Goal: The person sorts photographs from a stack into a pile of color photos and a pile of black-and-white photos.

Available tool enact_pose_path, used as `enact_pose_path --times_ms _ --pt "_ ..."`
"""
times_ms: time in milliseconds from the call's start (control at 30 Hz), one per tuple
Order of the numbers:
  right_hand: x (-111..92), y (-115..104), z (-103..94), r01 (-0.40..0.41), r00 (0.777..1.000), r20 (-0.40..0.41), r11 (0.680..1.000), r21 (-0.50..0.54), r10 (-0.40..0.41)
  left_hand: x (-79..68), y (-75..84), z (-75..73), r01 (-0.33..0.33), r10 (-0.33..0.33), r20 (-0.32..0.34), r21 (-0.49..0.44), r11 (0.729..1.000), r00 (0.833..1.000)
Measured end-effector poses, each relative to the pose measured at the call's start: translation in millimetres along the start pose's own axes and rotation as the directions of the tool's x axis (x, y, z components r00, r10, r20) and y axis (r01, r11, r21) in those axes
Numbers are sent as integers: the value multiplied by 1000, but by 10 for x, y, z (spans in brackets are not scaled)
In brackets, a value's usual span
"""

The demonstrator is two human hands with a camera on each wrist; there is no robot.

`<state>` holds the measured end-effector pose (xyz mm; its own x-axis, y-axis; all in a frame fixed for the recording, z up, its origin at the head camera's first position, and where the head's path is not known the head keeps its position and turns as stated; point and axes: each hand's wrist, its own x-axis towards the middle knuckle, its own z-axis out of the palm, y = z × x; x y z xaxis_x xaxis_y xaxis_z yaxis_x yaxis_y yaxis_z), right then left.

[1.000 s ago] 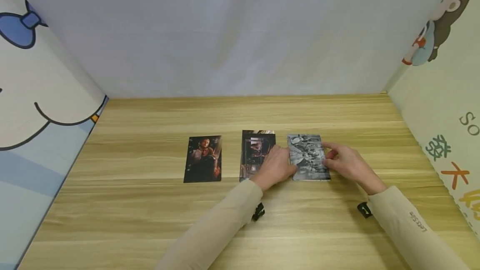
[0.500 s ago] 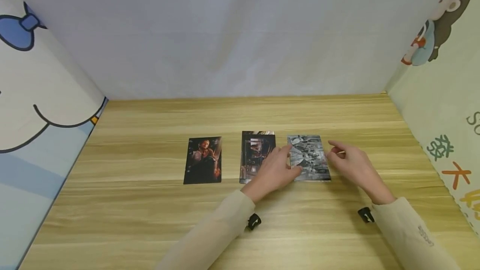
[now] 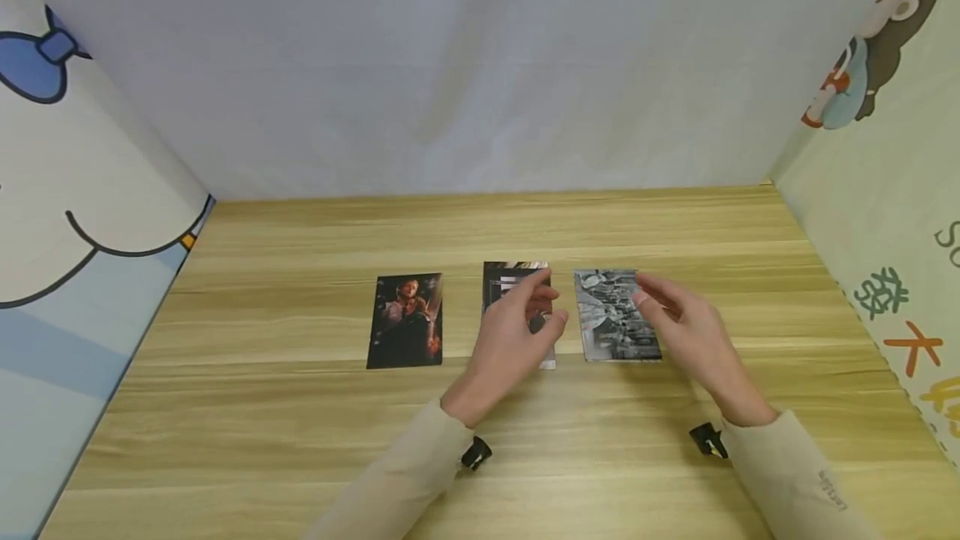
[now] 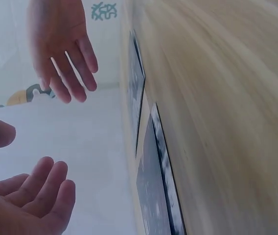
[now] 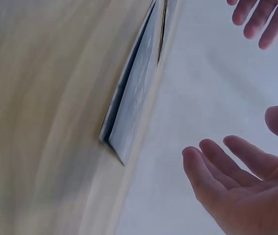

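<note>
While the table (image 3: 255, 432) bears photos (image 3: 402, 332) — white cloth (image 3: 487, 90) hangs behind.

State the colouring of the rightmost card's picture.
The rightmost card is greyscale, clearest in the head view.

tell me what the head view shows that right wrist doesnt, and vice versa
Head only: beige sleeves, a blue cartoon bow, the picture on the leftmost photo.
Right wrist only: the palm side of the right hand, a dark gap at the edge of the black-and-white photo.
Both: that photo, the middle pile, the table, right hand and left hand.
</note>
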<state>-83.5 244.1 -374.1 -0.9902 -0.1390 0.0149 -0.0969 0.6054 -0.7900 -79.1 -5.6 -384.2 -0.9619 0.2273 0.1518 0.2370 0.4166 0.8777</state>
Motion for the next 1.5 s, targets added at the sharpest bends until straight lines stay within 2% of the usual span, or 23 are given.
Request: enact_pose_path --times_ms 200,400,467,633,1000,1333,1500 --pt "-26 -40 131 27 1000 -7 997 69 -26 -100 -51 -122 -27 29 -32 64 998 999" --pt "-19 -79 265 54 998 7 995 82 -55 -182 -128 -243 -55 62 -46 137 989 997" --pt "-11 -91 313 73 997 9 996 60 -74 -202 -154 -284 -45 53 -42 170 984 998" --pt "13 -141 415 127 992 25 989 -69 -126 -234 -221 -375 -5 9 -14 270 963 1000" --pt "76 -255 569 176 979 143 952 -252 -143 -211 -376 -463 14 -30 29 439 898 999" --pt "167 -313 664 152 976 197 945 -289 -97 -145 -426 -494 52 -121 100 520 853 988" --pt "210 -338 704 148 973 214 946 -288 -87 -103 -462 -517 61 -159 138 538 841 978"
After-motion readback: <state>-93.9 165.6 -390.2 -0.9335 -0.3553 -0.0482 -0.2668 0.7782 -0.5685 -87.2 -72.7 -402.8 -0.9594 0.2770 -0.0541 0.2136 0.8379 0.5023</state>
